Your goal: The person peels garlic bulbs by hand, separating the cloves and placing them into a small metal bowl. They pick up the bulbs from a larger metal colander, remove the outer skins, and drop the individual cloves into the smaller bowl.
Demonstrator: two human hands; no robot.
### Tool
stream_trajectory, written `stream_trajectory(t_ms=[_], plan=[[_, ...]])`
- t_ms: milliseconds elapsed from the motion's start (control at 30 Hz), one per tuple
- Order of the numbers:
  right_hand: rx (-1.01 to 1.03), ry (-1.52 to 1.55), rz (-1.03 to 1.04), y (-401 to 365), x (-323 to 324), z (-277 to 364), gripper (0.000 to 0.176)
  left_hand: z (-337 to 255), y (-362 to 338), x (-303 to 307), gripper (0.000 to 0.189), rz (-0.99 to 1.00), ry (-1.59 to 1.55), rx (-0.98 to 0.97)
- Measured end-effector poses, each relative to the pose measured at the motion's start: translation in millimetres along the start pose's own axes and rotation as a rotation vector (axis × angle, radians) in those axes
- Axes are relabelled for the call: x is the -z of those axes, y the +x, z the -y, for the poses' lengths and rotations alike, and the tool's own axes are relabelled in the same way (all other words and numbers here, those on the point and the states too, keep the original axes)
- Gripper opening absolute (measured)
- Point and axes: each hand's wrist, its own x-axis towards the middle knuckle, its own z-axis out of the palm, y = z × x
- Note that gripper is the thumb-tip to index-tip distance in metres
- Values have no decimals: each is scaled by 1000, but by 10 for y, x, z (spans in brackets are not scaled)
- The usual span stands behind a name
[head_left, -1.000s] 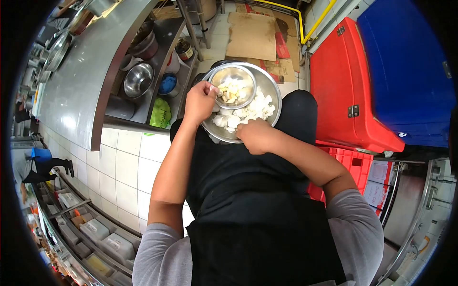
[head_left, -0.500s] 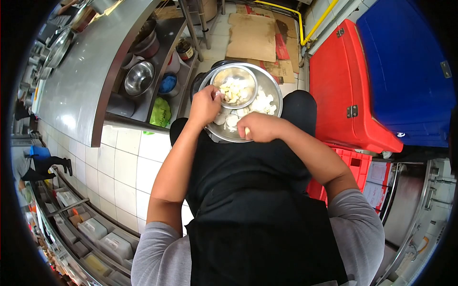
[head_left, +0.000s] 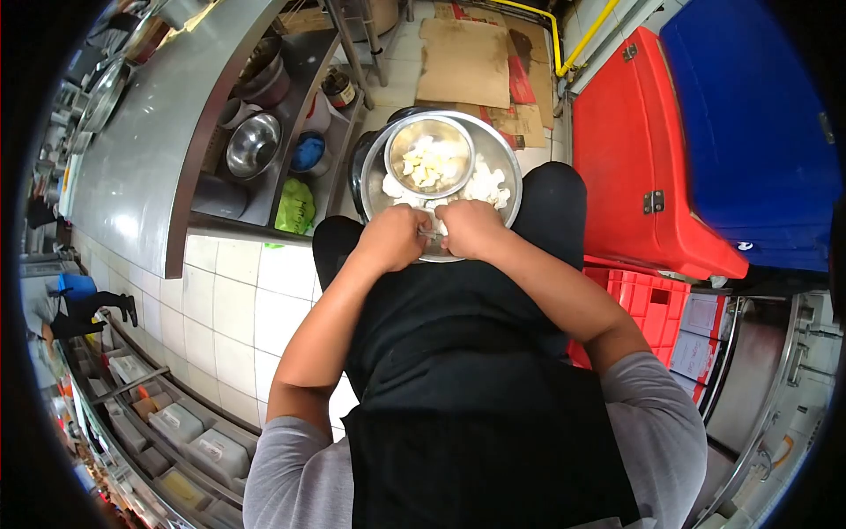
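Note:
A wide steel bowl (head_left: pixel 512 181) rests on the lap, with white garlic (head_left: pixel 486 185) and loose skins in it. Inside it, toward the far left, sits a smaller steel bowl (head_left: pixel 465 141) with several peeled, pale yellow garlic cloves (head_left: pixel 432 164). At the near rim of the wide bowl my left hand (head_left: pixel 394 236) is closed, its fingertips pinching close to the other hand. My right hand (head_left: pixel 473 227) is closed too, meeting it from the right. A pale garlic piece (head_left: pixel 441 227) shows between the fingers; the rest of the grip is hidden.
A steel table (head_left: pixel 132 167) with a lower shelf holding bowls and a green bag (head_left: pixel 296 208) stands left. Red (head_left: pixel 630 159) and blue (head_left: pixel 749 132) chests are at right, above a red crate (head_left: pixel 648 300). Cardboard (head_left: pixel 463 66) lies ahead. Another person's legs (head_left: pixel 101 309) show far left.
My left hand has come back from the small bowl's rim to the near side of the wide bowl. My right hand has turned and risen slightly, and both hands now meet.

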Motion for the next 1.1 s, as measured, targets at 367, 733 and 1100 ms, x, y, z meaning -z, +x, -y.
stream_trajectory(t_ms=[367, 733, 1100], plan=[[175, 711, -476, -28, 75, -22, 44, -57, 155, -204, 41, -59, -1217, 257], [212, 1347, -367, 109, -84, -281, 7, -41, 150, -107, 49, -137, -1341, 126], [270, 598, -595, -15, -18, -272, 9, -215, 152, -149, 54, -236, -1175, 20]])
